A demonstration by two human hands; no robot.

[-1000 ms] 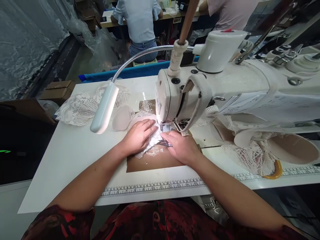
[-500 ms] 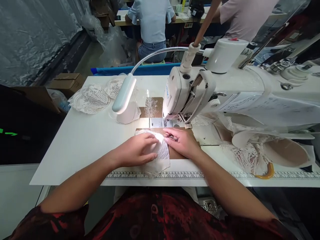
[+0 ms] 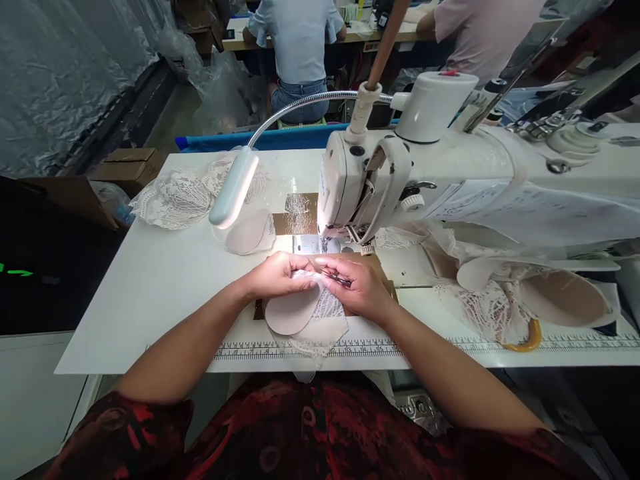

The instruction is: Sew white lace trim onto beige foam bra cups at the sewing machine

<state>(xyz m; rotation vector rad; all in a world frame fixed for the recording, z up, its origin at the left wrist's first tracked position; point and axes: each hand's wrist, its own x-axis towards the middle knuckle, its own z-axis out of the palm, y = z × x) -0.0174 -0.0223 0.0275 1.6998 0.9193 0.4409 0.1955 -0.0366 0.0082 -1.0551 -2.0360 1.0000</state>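
Observation:
My left hand [image 3: 274, 275] pinches the upper edge of a white lace piece with a smooth padded cup [image 3: 291, 312], thumb and fingers closed. My right hand [image 3: 361, 287] is closed around slim metal thread snips [image 3: 336, 277], its fingertips meeting the lace beside my left fingertips. The lace panel [image 3: 329, 305] hangs from between both hands over the table's front edge. Just behind my fingers stand the needle area and metal plate [image 3: 306, 244] of a white sewing machine [image 3: 345, 180]. The snips' tips are partly hidden by my fingers.
A lamp [image 3: 234, 190] on a bendy neck lights the work. Another padded cup [image 3: 249, 232] and lace pieces [image 3: 175, 197] lie left. Lace and cups [image 3: 565, 300] are piled right, near an orange ring [image 3: 530, 337]. A ruler strip [image 3: 390, 348] runs along the front. Two people sit beyond.
My left hand has moved up and closed on the lace edge. The cup piece has turned, so its smooth side shows. My hands have come together; the view has shifted slightly.

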